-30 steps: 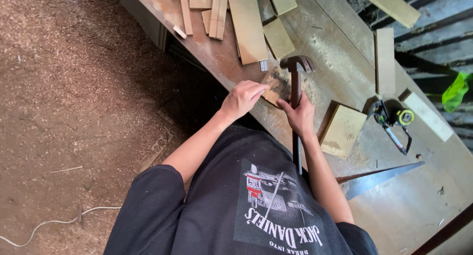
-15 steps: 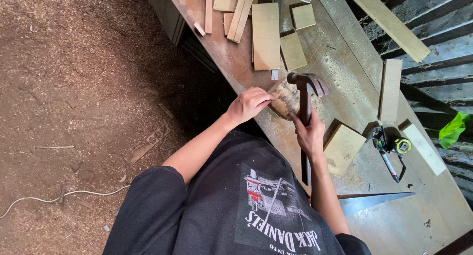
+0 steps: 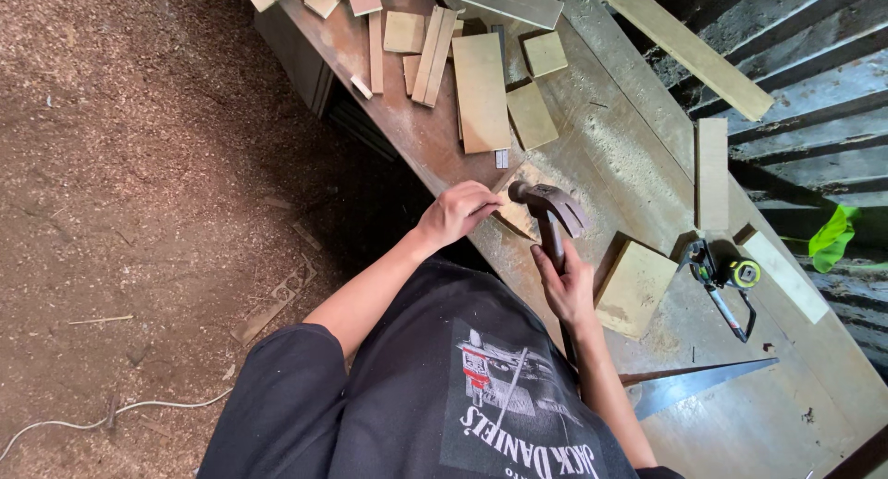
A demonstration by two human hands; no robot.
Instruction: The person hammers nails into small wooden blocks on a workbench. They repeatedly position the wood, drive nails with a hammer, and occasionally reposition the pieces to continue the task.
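Where the surface (image 3: 647, 178) meets its near edge, a small wood piece (image 3: 514, 211) lies, pinched by the left hand (image 3: 455, 213). Directly beside it, the right hand (image 3: 566, 285) grips a claw hammer (image 3: 548, 211), handle running toward the person, head over the piece. Offcuts (image 3: 481, 91) crowd beyond; a square block (image 3: 635, 287) sits right.

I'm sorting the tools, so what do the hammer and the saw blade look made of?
Hammer: dark, dull metal head, probably steel; handle dark, mostly hidden by the right hand, so unclear. Saw blade: thin grey metal, faint sheen, likely steel.
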